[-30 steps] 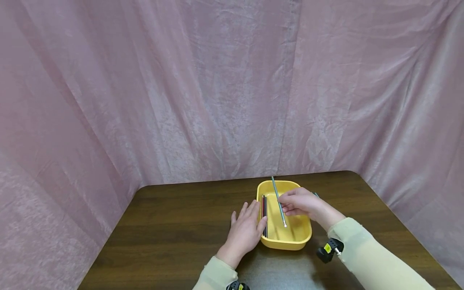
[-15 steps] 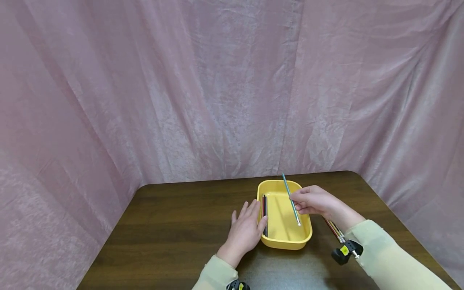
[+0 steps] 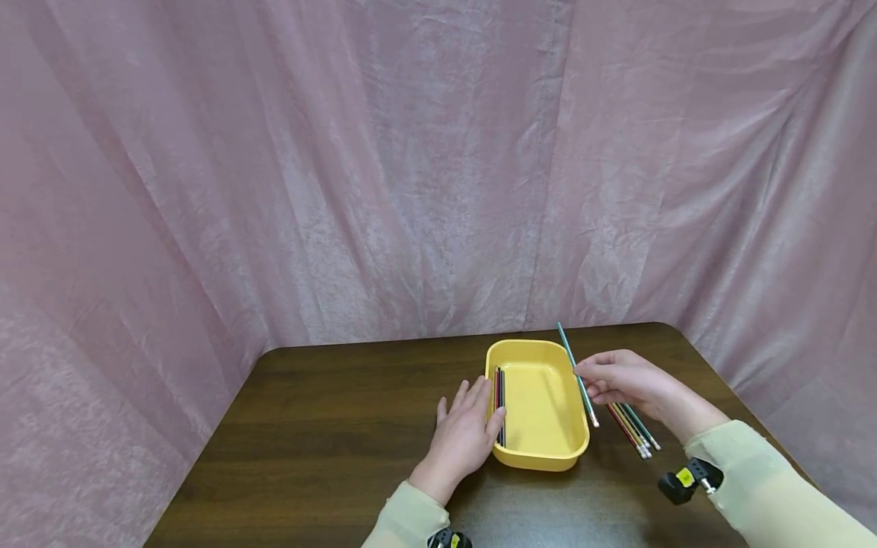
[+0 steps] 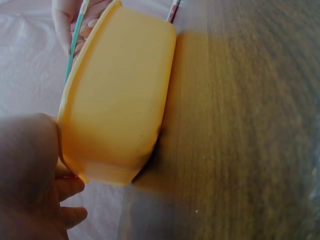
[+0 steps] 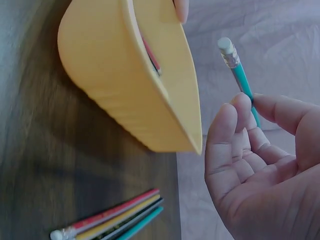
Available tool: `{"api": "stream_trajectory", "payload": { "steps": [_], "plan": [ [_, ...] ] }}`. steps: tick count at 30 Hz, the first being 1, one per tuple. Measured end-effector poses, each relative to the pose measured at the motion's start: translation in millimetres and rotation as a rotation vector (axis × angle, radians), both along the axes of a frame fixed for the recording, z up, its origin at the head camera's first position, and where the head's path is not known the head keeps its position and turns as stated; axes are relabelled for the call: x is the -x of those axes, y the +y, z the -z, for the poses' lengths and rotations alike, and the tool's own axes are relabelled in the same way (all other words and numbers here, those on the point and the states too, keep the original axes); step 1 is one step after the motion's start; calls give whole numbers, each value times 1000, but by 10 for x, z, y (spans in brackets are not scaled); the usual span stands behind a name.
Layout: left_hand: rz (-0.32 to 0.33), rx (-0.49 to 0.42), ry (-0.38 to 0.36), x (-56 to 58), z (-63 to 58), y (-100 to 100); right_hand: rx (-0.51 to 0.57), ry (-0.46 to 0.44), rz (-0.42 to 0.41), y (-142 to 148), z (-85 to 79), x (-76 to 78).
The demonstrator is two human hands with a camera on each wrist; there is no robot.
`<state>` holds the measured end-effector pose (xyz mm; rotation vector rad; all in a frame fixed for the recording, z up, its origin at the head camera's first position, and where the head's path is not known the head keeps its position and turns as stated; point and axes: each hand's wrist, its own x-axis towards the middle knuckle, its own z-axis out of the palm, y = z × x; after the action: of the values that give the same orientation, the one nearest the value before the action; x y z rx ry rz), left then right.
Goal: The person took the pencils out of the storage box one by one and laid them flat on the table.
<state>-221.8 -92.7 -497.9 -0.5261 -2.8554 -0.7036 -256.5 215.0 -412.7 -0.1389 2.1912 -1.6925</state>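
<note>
My right hand (image 3: 630, 383) pinches a teal pencil (image 3: 567, 345) between thumb and fingertips, above the right rim of a yellow plastic bin (image 3: 540, 461). In the right wrist view the pencil's white eraser (image 5: 226, 46) sticks out past the fingertips. On the bin's left rim rests my left hand (image 3: 460, 435), fingers spread and thumb over the edge. Inside the bin, along its left wall, lie a few dark and red pencils (image 3: 503, 407), partly covered by that hand. Several pencils (image 3: 630, 431) lie side by side on the table, right of the bin, below my right hand.
The dark wooden table (image 3: 329, 434) extends left of the bin and has rounded far corners. A pink curtain (image 3: 425, 167) hangs behind the table and along both sides.
My right hand has carried the teal pencil rightward, from over the bin's middle to its right rim. The pencils on the table have come into fuller sight. My left hand has stayed put.
</note>
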Motion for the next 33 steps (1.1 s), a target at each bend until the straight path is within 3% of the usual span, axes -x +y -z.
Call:
{"api": "stream_trajectory", "payload": {
  "steps": [14, 33],
  "plan": [
    [-1, 14, 4, -2, -8, -6, -61, 27, 2, 385, 72, -12],
    [-10, -4, -29, -18, -19, 12, -56, -22, 69, 885, 285, 30]
  ]
}}
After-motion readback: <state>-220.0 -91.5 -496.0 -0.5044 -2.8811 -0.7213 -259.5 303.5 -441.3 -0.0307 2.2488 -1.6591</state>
